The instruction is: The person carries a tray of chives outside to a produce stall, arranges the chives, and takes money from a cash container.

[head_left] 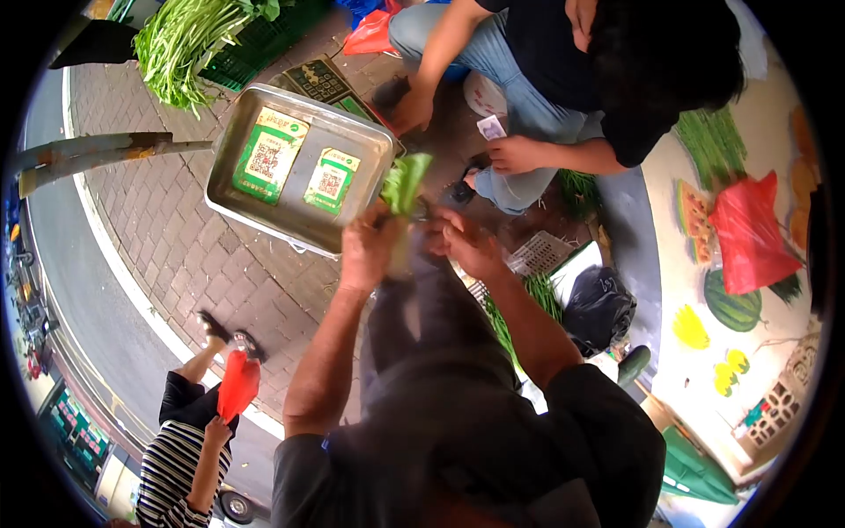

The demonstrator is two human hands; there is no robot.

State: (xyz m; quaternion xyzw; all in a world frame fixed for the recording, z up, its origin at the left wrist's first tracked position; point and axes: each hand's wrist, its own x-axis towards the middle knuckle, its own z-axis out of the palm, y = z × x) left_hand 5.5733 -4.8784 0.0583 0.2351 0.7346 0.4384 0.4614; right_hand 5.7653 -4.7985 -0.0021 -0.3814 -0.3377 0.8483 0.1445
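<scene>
I can see the left hand (368, 249) wrapped around a leafy green vegetable (406, 183), which pokes up between the two hands. The right hand (466, 246) is just beside it with bent fingers, but it's too blurry to tell if it grips anything. A metal pan (352, 132) with two green-edged cards (270, 157) is near the left hand. Another person (519, 97) holds a small paper (491, 128).

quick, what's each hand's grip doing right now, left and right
Left hand: closed on a leafy green vegetable.
Right hand: fingers curled beside it, blurred; whether it holds anything cannot be told.
</scene>
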